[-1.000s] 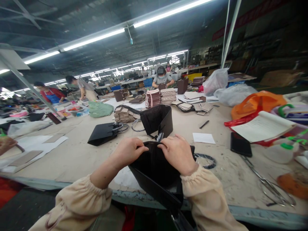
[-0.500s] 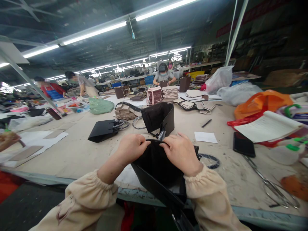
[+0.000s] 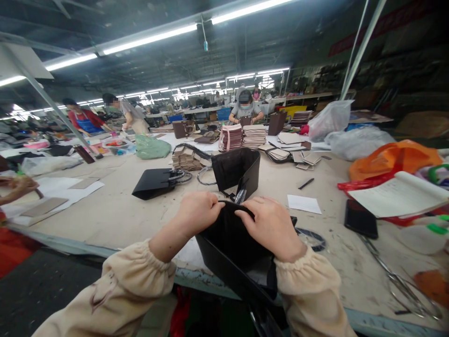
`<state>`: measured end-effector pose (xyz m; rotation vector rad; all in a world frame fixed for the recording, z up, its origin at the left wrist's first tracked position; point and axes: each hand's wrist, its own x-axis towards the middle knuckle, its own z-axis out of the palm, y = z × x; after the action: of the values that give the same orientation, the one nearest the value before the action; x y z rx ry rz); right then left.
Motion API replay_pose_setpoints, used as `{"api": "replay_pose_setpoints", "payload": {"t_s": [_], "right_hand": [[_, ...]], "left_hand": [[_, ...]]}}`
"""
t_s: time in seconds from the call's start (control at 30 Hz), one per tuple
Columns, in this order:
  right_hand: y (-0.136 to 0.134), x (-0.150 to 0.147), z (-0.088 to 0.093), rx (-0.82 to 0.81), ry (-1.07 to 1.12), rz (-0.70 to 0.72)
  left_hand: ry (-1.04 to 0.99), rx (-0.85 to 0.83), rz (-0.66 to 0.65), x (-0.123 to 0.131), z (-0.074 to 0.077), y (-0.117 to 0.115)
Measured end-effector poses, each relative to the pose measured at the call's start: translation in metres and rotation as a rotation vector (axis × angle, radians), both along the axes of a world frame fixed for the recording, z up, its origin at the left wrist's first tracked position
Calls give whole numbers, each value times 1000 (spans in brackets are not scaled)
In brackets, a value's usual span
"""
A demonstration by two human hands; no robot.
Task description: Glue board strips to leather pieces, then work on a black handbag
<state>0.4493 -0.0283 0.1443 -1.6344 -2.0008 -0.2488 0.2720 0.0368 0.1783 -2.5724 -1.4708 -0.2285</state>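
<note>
A black handbag stands open-mouthed at the table's front edge, tilted towards me. My left hand pinches its far rim between thumb and fingers. A short way to the right, my right hand grips the same rim, thumb inside the bag and fingers over the outside. A plastic-wrapped handle loop shows beyond my right wrist. Just behind stands a second open black bag, and another black bag with wrapped handles lies to its left.
Stacks of brown and pale pieces stand farther back. On the right are a phone, scissors, a notepad, a pen and a white paper. A co-worker's hand is at the left. Other people work behind.
The whole view has shifted slightly, so the scene sits a little farther right. Both hands keep their hold on the bag's rim, with little change in their grip.
</note>
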Motion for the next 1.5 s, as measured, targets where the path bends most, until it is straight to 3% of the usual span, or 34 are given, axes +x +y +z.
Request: {"api": "replay_pose_setpoints", "payload": {"t_s": [0.4, 0.6, 0.73, 1.0, 1.27, 1.4, 1.5], "right_hand": [[9, -18, -6, 68, -11, -61], [12, -18, -6, 105, 5, -46], [12, -18, -6, 108, 4, -55], [-1, -24, -3, 4, -12, -120], [11, -26, 25, -256, -177, -162], [6, -14, 46, -371, -283, -111], [-11, 3, 54, -388, -352, -104]], "left_hand": [[-23, 8, -25, 0, -2, 1], [-263, -203, -142, -20, 3, -8], [-376, -216, -111, -28, 0, -16], [-262, -337, 5, -18, 2, -21], [-303, -272, -17, -24, -10, -9], [-291, -252, -198, -22, -3, -2], [-281, -246, -337, -7, 2, -2]]}}
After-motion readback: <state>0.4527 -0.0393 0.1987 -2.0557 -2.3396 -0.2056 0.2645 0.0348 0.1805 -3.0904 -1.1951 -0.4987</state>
